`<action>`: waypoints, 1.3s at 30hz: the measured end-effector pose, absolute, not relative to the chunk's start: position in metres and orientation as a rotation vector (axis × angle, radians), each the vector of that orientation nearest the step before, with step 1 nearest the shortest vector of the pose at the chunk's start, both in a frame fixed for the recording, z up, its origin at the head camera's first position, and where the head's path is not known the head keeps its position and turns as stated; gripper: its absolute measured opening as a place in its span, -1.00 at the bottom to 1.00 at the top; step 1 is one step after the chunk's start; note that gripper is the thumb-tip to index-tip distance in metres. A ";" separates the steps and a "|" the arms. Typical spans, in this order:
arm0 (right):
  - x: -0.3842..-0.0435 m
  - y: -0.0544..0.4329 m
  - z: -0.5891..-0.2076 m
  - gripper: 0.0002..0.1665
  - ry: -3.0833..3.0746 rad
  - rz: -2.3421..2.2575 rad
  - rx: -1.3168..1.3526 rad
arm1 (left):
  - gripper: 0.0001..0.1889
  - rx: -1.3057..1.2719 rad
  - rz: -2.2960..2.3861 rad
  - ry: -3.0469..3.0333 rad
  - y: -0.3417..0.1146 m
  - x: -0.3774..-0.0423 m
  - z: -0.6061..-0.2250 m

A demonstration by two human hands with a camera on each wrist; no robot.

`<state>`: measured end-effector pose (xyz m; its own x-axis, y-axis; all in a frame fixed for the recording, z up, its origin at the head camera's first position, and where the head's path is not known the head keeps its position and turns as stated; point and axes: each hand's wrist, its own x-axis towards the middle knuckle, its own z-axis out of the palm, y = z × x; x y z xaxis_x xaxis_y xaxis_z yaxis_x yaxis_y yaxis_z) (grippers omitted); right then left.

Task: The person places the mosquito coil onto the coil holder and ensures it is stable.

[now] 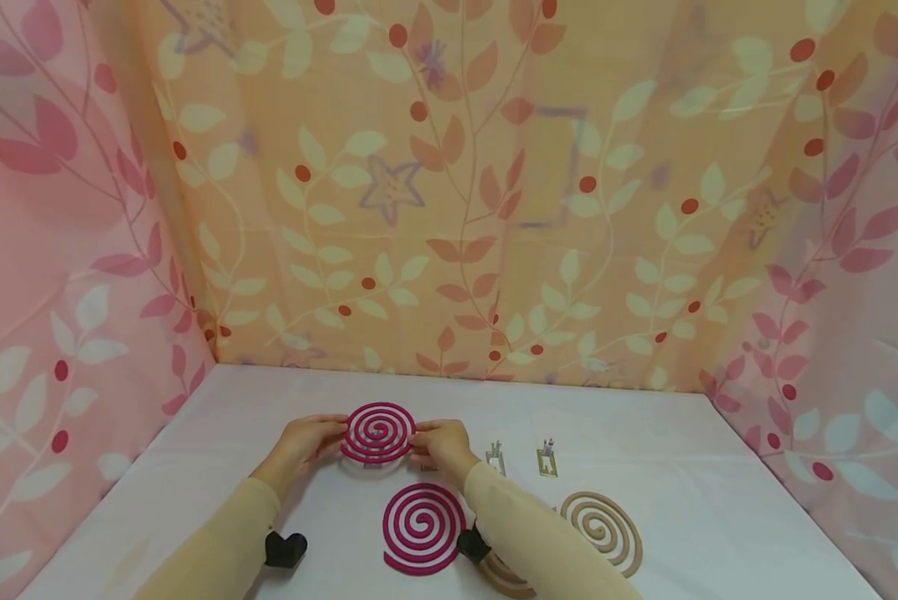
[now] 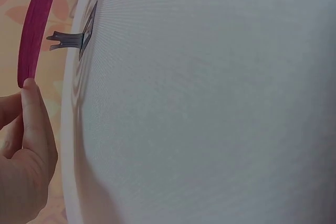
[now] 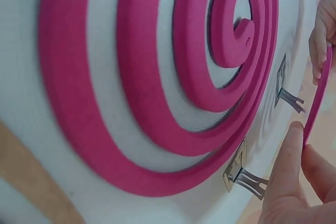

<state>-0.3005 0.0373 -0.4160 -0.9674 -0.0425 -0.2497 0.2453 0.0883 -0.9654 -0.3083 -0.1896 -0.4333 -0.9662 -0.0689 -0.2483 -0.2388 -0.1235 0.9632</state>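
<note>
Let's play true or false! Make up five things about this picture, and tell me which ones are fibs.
1. The left hand and right hand hold the same flat magenta spiral coil. True.
2. A second flat magenta spiral coil floats in the air. False: that coil lies on the white tabletop.
3. A flat tan spiral coil lies there too. True.
4. Both long sleeves are bright green. False: they're pale beige.
5. A small pronged metal stand stands on the tabletop. True.

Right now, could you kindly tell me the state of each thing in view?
Upper pink coil: raised off the table
Left hand: pinching that coil
Right hand: pinching it too
Lower pink coil: lying flat
Tan coils: flat, partly hidden
Metal stands: bare, on the table
</note>
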 end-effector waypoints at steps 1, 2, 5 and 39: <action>-0.300 0.037 -0.416 -0.66 2.145 -1.974 0.203 | -0.58 -0.354 2.242 1.997 -0.190 -0.309 -0.434; -0.300 0.037 -0.417 -0.66 2.143 -1.972 0.202 | -0.58 -0.352 2.235 1.997 -0.190 -0.309 -0.434; -0.301 0.037 -0.418 -0.65 2.139 -1.968 0.202 | -0.58 -0.359 2.226 2.000 -0.191 -0.309 -0.435; -0.301 0.037 -0.419 -0.69 2.187 -1.906 0.173 | -0.55 -0.327 2.245 1.928 -0.193 -0.306 -0.436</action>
